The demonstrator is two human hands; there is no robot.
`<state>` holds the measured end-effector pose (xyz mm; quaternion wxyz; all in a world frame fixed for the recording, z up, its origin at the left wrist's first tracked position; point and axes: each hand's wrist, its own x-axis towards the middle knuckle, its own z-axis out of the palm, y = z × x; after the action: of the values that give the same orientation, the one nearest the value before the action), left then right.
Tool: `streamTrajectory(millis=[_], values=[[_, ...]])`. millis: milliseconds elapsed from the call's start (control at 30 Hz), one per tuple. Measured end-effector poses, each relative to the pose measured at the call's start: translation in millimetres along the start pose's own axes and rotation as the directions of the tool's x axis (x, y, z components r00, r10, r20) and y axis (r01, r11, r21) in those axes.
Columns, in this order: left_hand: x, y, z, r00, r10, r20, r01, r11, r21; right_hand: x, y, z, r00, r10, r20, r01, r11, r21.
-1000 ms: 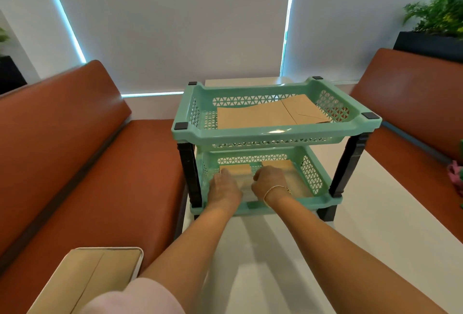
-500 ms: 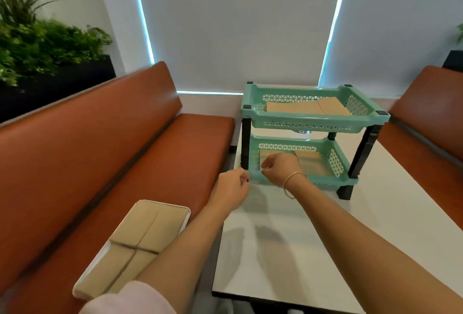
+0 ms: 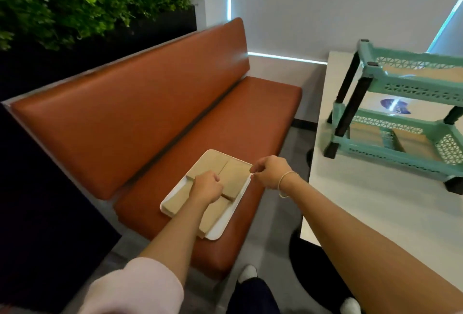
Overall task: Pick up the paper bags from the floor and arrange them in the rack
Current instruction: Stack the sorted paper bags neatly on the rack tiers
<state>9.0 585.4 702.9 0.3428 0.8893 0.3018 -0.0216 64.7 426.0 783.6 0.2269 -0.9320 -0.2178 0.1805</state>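
Several brown paper bags (image 3: 234, 176) lie flat in a white tray (image 3: 220, 231) on the bench seat. My left hand (image 3: 206, 186) rests on top of the bags with its fingers curled down onto them. My right hand (image 3: 269, 172) is at the tray's far right rim, with thumb and forefinger pinched at the edge. The green two-tier rack (image 3: 411, 88) stands on the white table (image 3: 375, 201) to the right, apart from both hands. More brown bags lie in its lower tier (image 3: 363, 135) and upper tier (image 3: 426, 73).
A long orange-brown bench (image 3: 150, 113) runs along the left, with a dark planter of green plants (image 3: 75, 0) behind it. The table's edge is close to my right forearm. My white shoes (image 3: 246, 272) stand on the grey floor between bench and table.
Both hands have left the rack's lower tier and swung left and down to the tray on the bench. My view turned left, so the rack now sits at the right edge.
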Motion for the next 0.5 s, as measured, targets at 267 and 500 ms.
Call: streamTrajectory(millis=[267,500], values=[[45.4,-110.9,56.6,0.865,-0.483,0.133,0.490,0.872,-0.021,65.3,6.5,81.6,0.982,0.033,0.185,-0.024,0.998,-0.052],[75.5,-154.9,118.2,0.703,-0.670,0.240,0.700,0.588,-0.405,114.6,23.2,127.6,0.960,0.055,0.276,-0.049,0.998,-0.026]])
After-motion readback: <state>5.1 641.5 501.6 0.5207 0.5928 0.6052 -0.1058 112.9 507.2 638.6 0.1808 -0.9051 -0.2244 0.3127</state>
